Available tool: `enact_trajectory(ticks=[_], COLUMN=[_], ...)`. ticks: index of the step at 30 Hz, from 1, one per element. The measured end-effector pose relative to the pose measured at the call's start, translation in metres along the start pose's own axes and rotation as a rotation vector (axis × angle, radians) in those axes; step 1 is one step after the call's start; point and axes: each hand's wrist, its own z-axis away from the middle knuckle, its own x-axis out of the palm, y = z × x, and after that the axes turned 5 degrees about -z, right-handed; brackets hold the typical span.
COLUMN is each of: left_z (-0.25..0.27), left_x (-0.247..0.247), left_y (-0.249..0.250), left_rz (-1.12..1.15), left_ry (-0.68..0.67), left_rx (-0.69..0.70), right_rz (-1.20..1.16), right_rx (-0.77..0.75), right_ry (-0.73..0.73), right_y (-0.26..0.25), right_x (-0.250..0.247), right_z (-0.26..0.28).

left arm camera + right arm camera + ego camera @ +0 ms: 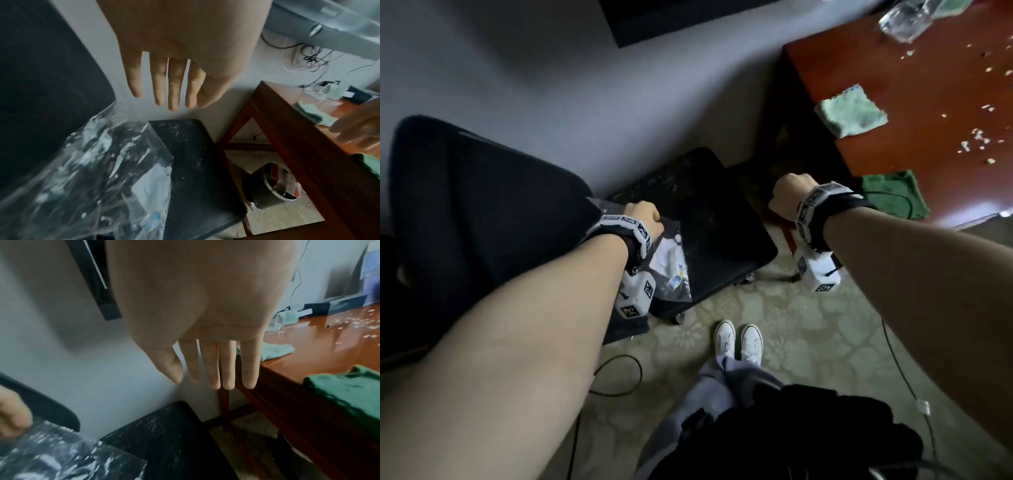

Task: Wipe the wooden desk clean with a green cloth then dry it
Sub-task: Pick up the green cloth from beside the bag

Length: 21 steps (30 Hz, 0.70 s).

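Observation:
The red-brown wooden desk (928,102) fills the upper right, strewn with pale crumbs (976,137). A folded light green cloth (851,109) lies near its left edge. A dark green cloth (893,195) sits at the near corner. My right hand (789,195) hangs left of that corner, off the desk. In the right wrist view my right hand (216,378) has straight fingers and holds nothing. My left hand (643,216) hovers over a clear plastic bag (671,267) on a black seat. Its fingers (174,91) are straight, above the bag (92,170).
The black seat (705,222) stands on castors between the desk and a dark chair back (465,205). Crumpled clear plastic (904,17) lies at the desk's far end. Cables (619,377) run across the patterned floor. A round container (273,186) sits under the desk.

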Motion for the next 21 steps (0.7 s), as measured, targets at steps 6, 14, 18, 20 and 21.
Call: enact_trajectory(ticks=[6, 14, 18, 20, 21], left_z=[0.002, 0.005, -0.002, -0.004, -0.006], left_x=[0.033, 0.054, 0.049, 0.045, 0.043], left_y=[-0.038, -0.047, -0.049, -0.046, -0.046], left_rz=[-0.042, 0.091, 0.32, 0.309, 0.271], left_ry=[-0.012, 0.245, 0.137, 0.082, 0.068], left_rx=[-0.208, -0.495, -0.56, -0.548, -0.525], right_rz=[0.044, 0.123, 0.12, 0.12, 0.114], right_rx=[-0.066, -0.113, -0.087, -0.085, -0.085], right_ry=[-0.132, -0.238, -0.262, -0.262, -0.258], right_y=[-0.036, -0.066, -0.066, -0.064, -0.063], right_x=[0.05, 0.088, 0.093, 0.091, 0.088], right_z=[-0.019, -0.044, -0.054, -0.055, -0.053])
